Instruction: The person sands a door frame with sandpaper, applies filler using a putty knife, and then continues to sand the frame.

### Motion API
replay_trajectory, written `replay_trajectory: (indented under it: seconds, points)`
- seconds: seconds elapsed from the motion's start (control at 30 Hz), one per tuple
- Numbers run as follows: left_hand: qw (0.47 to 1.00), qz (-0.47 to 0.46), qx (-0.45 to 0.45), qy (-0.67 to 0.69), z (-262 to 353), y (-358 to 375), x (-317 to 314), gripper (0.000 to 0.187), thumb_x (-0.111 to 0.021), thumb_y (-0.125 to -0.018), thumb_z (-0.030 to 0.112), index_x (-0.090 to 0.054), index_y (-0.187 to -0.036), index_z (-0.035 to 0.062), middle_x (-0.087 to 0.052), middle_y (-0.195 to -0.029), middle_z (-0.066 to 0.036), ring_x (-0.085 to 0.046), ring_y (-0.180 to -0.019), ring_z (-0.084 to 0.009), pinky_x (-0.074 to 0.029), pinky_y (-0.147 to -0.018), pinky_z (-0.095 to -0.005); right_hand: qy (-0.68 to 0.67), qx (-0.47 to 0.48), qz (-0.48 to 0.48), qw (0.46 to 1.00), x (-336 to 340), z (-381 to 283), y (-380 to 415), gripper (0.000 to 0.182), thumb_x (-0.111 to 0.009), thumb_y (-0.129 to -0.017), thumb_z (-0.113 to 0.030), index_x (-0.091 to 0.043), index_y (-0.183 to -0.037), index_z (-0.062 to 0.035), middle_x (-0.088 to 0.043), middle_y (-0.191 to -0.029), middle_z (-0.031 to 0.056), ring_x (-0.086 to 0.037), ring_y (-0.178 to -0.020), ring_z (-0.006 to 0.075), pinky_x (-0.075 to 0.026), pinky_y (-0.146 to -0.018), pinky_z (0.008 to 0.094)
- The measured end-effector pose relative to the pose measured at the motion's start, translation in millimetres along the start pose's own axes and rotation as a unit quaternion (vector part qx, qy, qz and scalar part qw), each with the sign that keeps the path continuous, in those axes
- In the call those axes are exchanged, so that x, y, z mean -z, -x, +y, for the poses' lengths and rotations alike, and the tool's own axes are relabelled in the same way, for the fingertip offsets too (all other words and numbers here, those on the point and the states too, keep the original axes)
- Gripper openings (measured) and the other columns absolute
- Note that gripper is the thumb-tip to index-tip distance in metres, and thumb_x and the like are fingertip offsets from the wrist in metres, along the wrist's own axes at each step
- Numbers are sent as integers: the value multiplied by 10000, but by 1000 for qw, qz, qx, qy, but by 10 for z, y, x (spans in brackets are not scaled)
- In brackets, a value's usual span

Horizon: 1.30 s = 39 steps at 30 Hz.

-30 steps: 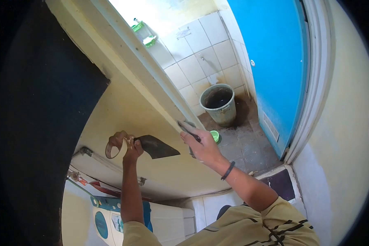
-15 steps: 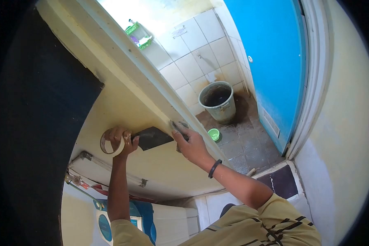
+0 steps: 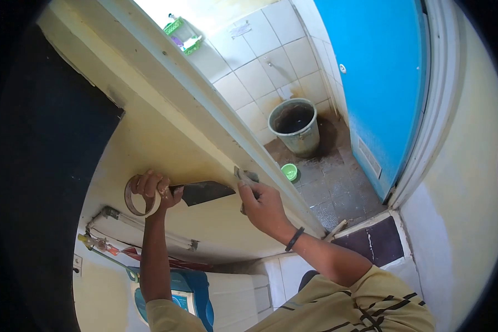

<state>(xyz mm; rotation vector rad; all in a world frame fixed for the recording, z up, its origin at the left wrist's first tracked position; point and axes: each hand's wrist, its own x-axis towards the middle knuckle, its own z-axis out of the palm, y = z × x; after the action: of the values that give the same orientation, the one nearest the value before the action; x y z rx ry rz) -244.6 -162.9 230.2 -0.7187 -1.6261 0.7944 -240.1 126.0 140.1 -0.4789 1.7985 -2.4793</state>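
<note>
My left hand (image 3: pixel 159 188) is closed, with pale smears on its fingers. A roll of masking tape (image 3: pixel 131 203) hangs around its fingers. From the same hand a dark flat blade, like a wide putty knife (image 3: pixel 207 192), points right along the yellow wall (image 3: pixel 149 138); its handle is hidden by the fingers. My right hand (image 3: pixel 260 202), wearing a dark wristband (image 3: pixel 294 239), grips a thin grey piece (image 3: pixel 245 176) whose kind I cannot make out. It presses this piece at the edge of the door frame (image 3: pixel 205 124), close to the blade's tip.
Beyond the frame, a grey bucket (image 3: pixel 299 138) and a green bowl (image 3: pixel 289 171) stand on the wet tiled floor. A blue door (image 3: pixel 371 83) stands open at the right. Below my left arm are a wall-mounted lamp tube (image 3: pixel 133 224) and a blue-and-white appliance (image 3: pixel 199 293).
My view has shifted slightly, so the wall and door frame sit farther left. My right hand has moved slightly down and right in view. Both hands keep what they hold.
</note>
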Motion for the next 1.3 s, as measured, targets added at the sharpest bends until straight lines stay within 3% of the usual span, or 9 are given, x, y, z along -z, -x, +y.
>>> replay_trajectory:
  seconds: [0.1, 0.2, 0.4, 0.53, 0.63, 0.83, 1.03, 1.13, 1.3]
  points:
    - [1000, -2, -1, 15, -16, 68, 5, 335, -533, -891, 536, -477, -1000, 224, -404, -1091, -2, -408, -1144, -198, -320, -907, -465, 4, 90, 9, 996, -84, -198, -68, 384, -557, -969, -265, -626, -773, 57, -534, -553, 112, -547, -531, 135, -414, -504, 328]
    - [999, 8, 17, 34, -43, 348, -148, 328, -540, -888, 532, -475, -995, 228, -404, -1089, -2, -412, -1140, -197, -327, -903, -460, 10, 164, 21, 986, -209, -437, -182, 293, -545, -957, -210, -663, -902, 53, -598, -591, 198, -611, -529, 299, -466, -540, 386]
    - [1000, 6, -1, 5, -35, 160, -41, 307, -569, -870, 529, -477, -946, 246, -406, -1087, 2, -427, -1127, -193, -353, -887, -442, 15, 33, 25, 999, -95, 129, -15, 278, -562, -937, -193, -665, -877, 59, -595, -612, 217, -599, -530, 327, -456, -537, 398]
    - [999, -25, -24, 8, -88, 117, 35, 314, -596, -854, 543, -470, -920, 262, -404, -1078, 13, -432, -1114, -185, -359, -885, -433, 6, 149, 49, 988, -227, -239, -123, 381, -583, -958, -244, -608, -733, 62, -517, -526, 98, -484, -509, 104, -378, -477, 315]
    - [1000, 9, -11, -5, -49, 199, -72, 329, -612, -845, 551, -457, -931, 274, -395, -1069, 19, -428, -1110, -181, -358, -889, -433, 35, 187, 36, 981, -246, -456, -245, 371, -579, -960, -241, -605, -747, 62, -507, -522, 79, -458, -511, 86, -360, -467, 309]
    - [998, 35, -23, -53, 17, 98, 29, 314, -637, -837, 545, -481, -1016, 340, -367, -1084, 19, -402, -1124, -172, -355, -910, -438, 50, 34, -14, 998, -37, -64, -34, 322, -563, -945, -251, -658, -844, 39, -578, -558, 149, -603, -489, 217, -458, -530, 366]
    - [997, 16, -35, -68, 22, 49, 118, 364, -637, -838, 572, -488, -1118, 393, -354, -1087, 17, -377, -1127, -172, -354, -941, -444, 54, 157, -12, 986, -165, -300, -240, 348, -555, -953, -266, -661, -826, 40, -580, -540, 121, -598, -484, 188, -449, -517, 354]
    - [996, 24, -33, -76, 27, 72, 99, 344, -606, -872, 572, -465, -1094, 351, -357, -1098, 8, -421, -1096, -172, -411, -887, -438, 34, 135, -9, 990, -143, -385, -275, 441, -557, -979, -303, -572, -676, 16, -459, -504, -9, -443, -499, 46, -339, -453, 267]
    - [996, 10, -17, -90, 30, 113, 111, 340, -547, -910, 577, -459, -1109, 316, -363, -1118, -1, -427, -1105, -173, -435, -857, -432, 22, -10, -35, 999, -3, -99, -118, 370, -540, -955, -265, -646, -815, 61, -578, -554, 168, -601, -491, 226, -449, -516, 355]
